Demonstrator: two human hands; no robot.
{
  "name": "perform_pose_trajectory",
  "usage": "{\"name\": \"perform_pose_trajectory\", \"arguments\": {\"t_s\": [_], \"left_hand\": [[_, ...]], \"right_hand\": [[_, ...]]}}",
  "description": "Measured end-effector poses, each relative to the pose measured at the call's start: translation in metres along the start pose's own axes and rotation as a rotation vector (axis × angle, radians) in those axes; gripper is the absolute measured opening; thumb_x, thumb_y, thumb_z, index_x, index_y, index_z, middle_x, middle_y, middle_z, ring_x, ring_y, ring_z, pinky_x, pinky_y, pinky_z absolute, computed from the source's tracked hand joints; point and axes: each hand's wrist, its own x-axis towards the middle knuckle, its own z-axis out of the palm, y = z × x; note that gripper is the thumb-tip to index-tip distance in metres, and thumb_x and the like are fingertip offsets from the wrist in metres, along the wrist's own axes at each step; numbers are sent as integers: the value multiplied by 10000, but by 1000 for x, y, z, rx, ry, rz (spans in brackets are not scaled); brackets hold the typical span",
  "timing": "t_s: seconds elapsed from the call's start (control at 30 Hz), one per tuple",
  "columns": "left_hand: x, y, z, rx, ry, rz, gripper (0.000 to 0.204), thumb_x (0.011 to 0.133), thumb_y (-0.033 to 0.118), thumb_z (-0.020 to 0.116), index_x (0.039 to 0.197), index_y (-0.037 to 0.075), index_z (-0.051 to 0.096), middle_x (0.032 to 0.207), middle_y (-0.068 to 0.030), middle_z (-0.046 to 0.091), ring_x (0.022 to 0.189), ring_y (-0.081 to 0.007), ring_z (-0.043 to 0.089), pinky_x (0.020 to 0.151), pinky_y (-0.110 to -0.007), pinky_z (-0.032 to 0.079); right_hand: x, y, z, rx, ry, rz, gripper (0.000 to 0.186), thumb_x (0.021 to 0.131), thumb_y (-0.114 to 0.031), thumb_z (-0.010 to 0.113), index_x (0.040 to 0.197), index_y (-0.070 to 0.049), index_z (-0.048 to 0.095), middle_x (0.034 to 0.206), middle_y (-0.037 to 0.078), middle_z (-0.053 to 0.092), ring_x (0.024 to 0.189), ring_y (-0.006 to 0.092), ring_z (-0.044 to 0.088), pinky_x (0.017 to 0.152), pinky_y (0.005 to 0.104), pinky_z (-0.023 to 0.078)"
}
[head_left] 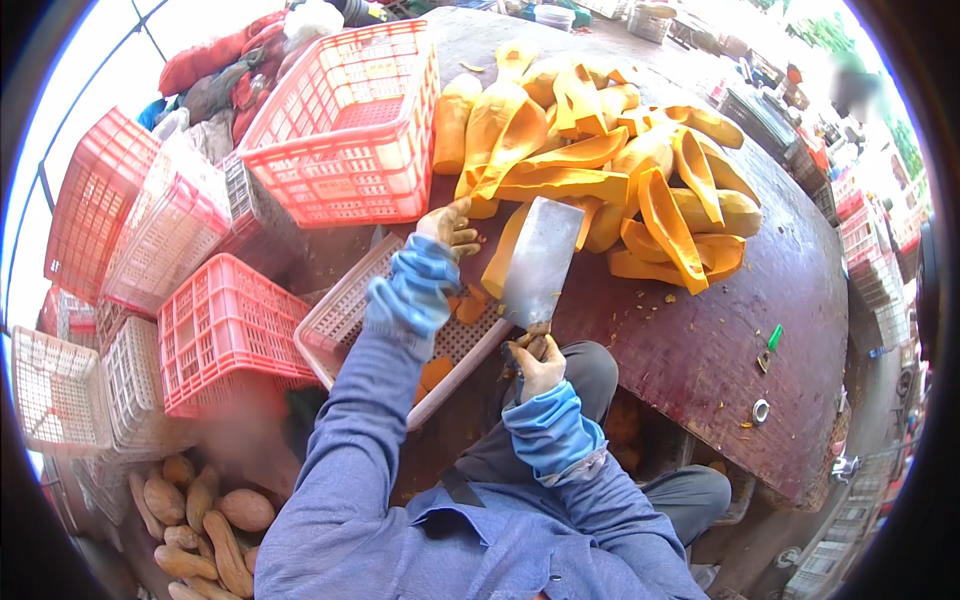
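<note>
While the right hand [538, 362] grips a cleaver [540, 262] and the left hand [450, 226] steadies a squash strip [503, 255], peeled halves [640, 160] crowd the worktop [700, 340] and whole squashes [200, 520] remain uncut.

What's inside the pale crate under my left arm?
A few orange squash pieces lie on the floor of the pale crate. The left hand and forearm cover its middle, so anything beneath them is hidden.

A single head-worn fisheye view looks steeply down from just above the person's own chest and forearms, close in. It faces forward over the round desk [720, 340], whose edges bend toward the picture's rim.
</note>
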Motion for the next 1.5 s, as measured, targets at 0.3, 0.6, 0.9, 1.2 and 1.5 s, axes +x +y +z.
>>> {"name": "perform_pose_trajectory", "arguments": {"t_s": [0.3,0.6,0.9,1.2,1.5], "left_hand": [[63,10,61,-299,-36,-174,204,905,214,705,985,36,646,768,-99,666,575,-226,658,466,-287,575],[60,55,63,-4,-83,97,180,947,204,688,1039,49,673,792,-84,682,547,-160,584,454,-278,458],[-121,86,-55,310,-120,442,280,873,100,696,1101,-61,684,781,-99,702,531,-120,590,490,-229,467],[-247,18,-160,356,14,407,289,847,99,749,1099,-33,704,788,-51,708,575,-86,585,547,-224,449],[-276,-33,-221,171,158,279,354,825,123,802,1122,-38,694,819,-93,716,539,-120,592,525,-234,472]], "right_hand": [[7,7,-7,58,-15,111,209,862,-69,761,1001,-14,615,713,49,632,527,145,595,467,281,459],[7,3,-5,69,-18,62,200,862,-75,759,992,-23,616,718,40,637,522,145,595,461,270,445],[1,-28,2,-203,-71,-129,175,865,-27,752,1011,-7,657,770,-11,615,652,64,541,572,246,470],[-19,-106,77,-448,-141,-594,232,840,-93,823,976,-16,652,651,36,560,583,98,530,565,268,469],[14,31,32,-1188,-457,-138,265,898,-265,682,1049,-47,691,909,266,712,936,457,690,826,513,558]]}}
